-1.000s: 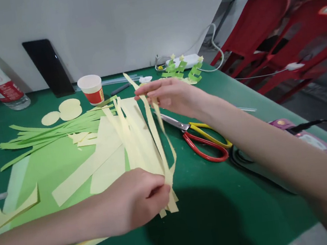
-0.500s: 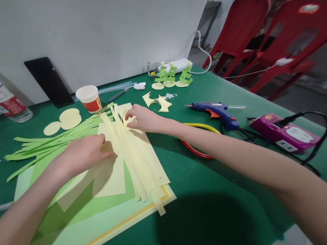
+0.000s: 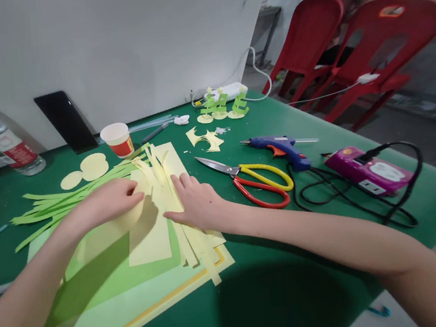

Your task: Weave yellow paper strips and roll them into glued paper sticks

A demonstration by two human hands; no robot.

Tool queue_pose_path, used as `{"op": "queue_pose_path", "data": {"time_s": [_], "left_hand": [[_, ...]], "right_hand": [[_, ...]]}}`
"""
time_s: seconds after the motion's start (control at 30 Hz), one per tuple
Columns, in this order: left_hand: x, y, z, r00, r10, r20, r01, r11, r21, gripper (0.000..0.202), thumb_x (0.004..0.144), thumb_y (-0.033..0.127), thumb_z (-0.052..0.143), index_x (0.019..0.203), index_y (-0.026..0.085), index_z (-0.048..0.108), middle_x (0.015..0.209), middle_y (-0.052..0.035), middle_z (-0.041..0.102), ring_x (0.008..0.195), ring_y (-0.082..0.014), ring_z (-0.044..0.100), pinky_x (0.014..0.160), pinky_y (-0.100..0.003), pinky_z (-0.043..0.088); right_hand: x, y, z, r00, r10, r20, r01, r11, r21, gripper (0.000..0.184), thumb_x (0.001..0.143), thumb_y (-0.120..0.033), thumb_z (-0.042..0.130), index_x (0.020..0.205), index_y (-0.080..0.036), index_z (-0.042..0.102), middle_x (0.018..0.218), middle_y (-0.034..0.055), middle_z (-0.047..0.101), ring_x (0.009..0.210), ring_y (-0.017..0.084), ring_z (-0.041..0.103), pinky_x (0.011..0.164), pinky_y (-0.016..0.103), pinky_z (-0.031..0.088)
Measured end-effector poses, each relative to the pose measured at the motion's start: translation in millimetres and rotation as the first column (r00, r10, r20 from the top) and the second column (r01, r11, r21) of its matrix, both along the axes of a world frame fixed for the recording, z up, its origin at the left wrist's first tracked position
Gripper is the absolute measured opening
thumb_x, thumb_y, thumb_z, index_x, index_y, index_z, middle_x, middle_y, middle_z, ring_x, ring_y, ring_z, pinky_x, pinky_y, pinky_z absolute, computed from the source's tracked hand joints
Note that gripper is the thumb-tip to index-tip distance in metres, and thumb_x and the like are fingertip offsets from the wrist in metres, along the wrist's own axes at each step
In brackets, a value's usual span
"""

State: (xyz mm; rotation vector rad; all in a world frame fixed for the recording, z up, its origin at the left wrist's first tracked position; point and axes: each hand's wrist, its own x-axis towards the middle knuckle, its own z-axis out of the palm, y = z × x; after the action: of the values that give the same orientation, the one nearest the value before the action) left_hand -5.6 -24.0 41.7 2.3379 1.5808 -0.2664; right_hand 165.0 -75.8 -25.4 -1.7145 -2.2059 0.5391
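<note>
My left hand [image 3: 112, 202] is closed above the paper stack, its thumb and fingers together on a pale yellow paper piece [image 3: 138, 213], partly hidden by the hand. My right hand [image 3: 201, 203] lies palm down on the pale yellow paper strips [image 3: 186, 243], thumb apart from the fingers. Under the left hand is a pale yellow rectangle [image 3: 154, 245], on a green sheet [image 3: 136, 276]. Green paper strips [image 3: 52, 208] fan out behind my left forearm. Scissors [image 3: 239, 171] with red and yellow handles lie to the right of my right hand.
A blue glue gun [image 3: 280, 146] and a purple power box [image 3: 368, 169] with black cable sit right. A paper cup [image 3: 117, 139], phone [image 3: 66, 120] and bottle [image 3: 8, 144] stand along the wall. Paper circles [image 3: 92, 166], scraps [image 3: 209, 142] and small green paper figures [image 3: 219, 101] lie behind.
My right hand has moved toward me, from the far end of the yellow strips down onto their middle, and flattened. The scissors, earlier mostly behind my right forearm, now show fully.
</note>
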Motion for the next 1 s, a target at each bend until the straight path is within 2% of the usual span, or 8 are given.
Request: {"op": "queue_pose_path", "data": {"time_s": [0.13, 0.2, 0.33, 0.43, 0.57, 0.67, 0.73, 1.0], "left_hand": [[-9.5, -7.2, 20.9, 0.996, 0.049, 0.072, -0.056, 0.994, 0.090, 0.032, 0.079, 0.042, 0.041, 0.056, 0.019, 0.036, 0.056, -0.0015, 0.045, 0.048, -0.0142, 0.038, 0.044, -0.027, 0.024], [-6.7, -12.2, 27.4, 0.989, 0.029, 0.145, -0.024, 0.999, -0.041, 0.032, 0.079, 0.046, 0.042, 0.061, 0.019, 0.042, 0.060, -0.0003, 0.046, 0.050, -0.0135, 0.042, 0.044, -0.024, 0.027], [5.8, -20.3, 26.4, 0.968, 0.009, 0.250, 0.077, 0.940, -0.332, 0.034, 0.079, 0.049, 0.046, 0.064, 0.019, 0.046, 0.060, 0.0020, 0.041, 0.048, -0.0107, 0.041, 0.041, -0.021, 0.028], [12.1, -23.3, 19.6, 0.964, -0.086, 0.252, 0.150, 0.958, -0.246, 0.036, 0.080, 0.049, 0.047, 0.061, 0.018, 0.045, 0.058, 0.0029, 0.037, 0.047, -0.0096, 0.035, 0.041, -0.021, 0.026], [20.1, -26.7, 11.4, 0.880, -0.136, 0.456, 0.227, 0.962, -0.152, 0.033, 0.086, 0.047, 0.040, 0.078, 0.020, 0.058, 0.076, 0.0010, 0.056, 0.068, -0.0133, 0.051, 0.057, -0.021, 0.041], [29.3, -32.7, 7.6, 0.746, -0.049, 0.664, 0.207, 0.965, -0.161, 0.034, 0.090, 0.043, 0.034, 0.090, 0.024, 0.063, 0.093, 0.0028, 0.064, 0.089, -0.0139, 0.057, 0.078, -0.021, 0.044], [35.0, -38.9, 6.8, 0.692, 0.024, 0.721, 0.167, 0.967, -0.192, 0.030, 0.089, 0.041, 0.039, 0.092, 0.027, 0.065, 0.094, 0.0046, 0.067, 0.092, -0.0132, 0.059, 0.081, -0.020, 0.044], [42.4, -57.9, 12.1, 0.606, 0.186, 0.773, 0.089, 0.950, -0.298, 0.019, 0.079, 0.037, 0.058, 0.088, 0.027, 0.071, 0.083, 0.0026, 0.073, 0.078, -0.0147, 0.066, 0.069, -0.020, 0.052]], "right_hand": [[6.0, 5.4, 6.8, 0.983, 0.038, -0.178, -0.046, 0.998, -0.040, 0.072, 0.074, -0.045, 0.056, 0.128, -0.002, 0.036, 0.121, 0.0255, 0.043, 0.102, 0.036, 0.046, 0.078, 0.051, 0.041], [11.5, 10.6, 12.6, 0.943, 0.080, -0.324, -0.107, 0.992, -0.067, 0.062, 0.081, -0.046, 0.047, 0.125, -0.004, 0.039, 0.118, 0.0217, 0.047, 0.096, 0.028, 0.051, 0.078, 0.045, 0.044], [22.7, 20.2, 18.8, 0.782, 0.162, -0.602, -0.262, 0.962, -0.082, 0.046, 0.090, -0.045, 0.026, 0.114, -0.012, 0.047, 0.099, 0.0101, 0.059, 0.079, 0.013, 0.056, 0.067, 0.028, 0.047], [29.9, 19.5, 22.1, 0.677, 0.186, -0.712, -0.299, 0.953, -0.036, 0.027, 0.086, -0.037, 0.043, 0.094, -0.014, 0.054, 0.088, 0.0047, 0.060, 0.072, 0.010, 0.054, 0.064, 0.025, 0.045], [38.6, 9.4, 33.4, 0.611, 0.229, -0.758, -0.279, 0.958, 0.065, 0.008, 0.077, -0.024, 0.059, 0.076, -0.016, 0.059, 0.078, 0.0008, 0.057, 0.072, 0.010, 0.051, 0.065, 0.025, 0.041], [45.6, 1.5, 42.7, 0.609, 0.310, -0.730, -0.241, 0.949, 0.202, 0.001, 0.073, -0.017, 0.063, 0.074, -0.017, 0.063, 0.080, 0.0010, 0.052, 0.077, 0.012, 0.049, 0.069, 0.027, 0.040], [49.9, -2.9, 46.5, 0.631, 0.353, -0.691, -0.207, 0.935, 0.289, 0.004, 0.073, -0.014, 0.063, 0.074, -0.018, 0.064, 0.081, 0.0015, 0.050, 0.080, 0.012, 0.049, 0.072, 0.028, 0.041], [52.7, -21.9, 52.0, 0.739, 0.398, -0.544, -0.128, 0.875, 0.466, 0.011, 0.076, -0.009, 0.058, 0.075, -0.020, 0.060, 0.079, 0.0008, 0.053, 0.078, 0.012, 0.051, 0.069, 0.028, 0.042]]}}
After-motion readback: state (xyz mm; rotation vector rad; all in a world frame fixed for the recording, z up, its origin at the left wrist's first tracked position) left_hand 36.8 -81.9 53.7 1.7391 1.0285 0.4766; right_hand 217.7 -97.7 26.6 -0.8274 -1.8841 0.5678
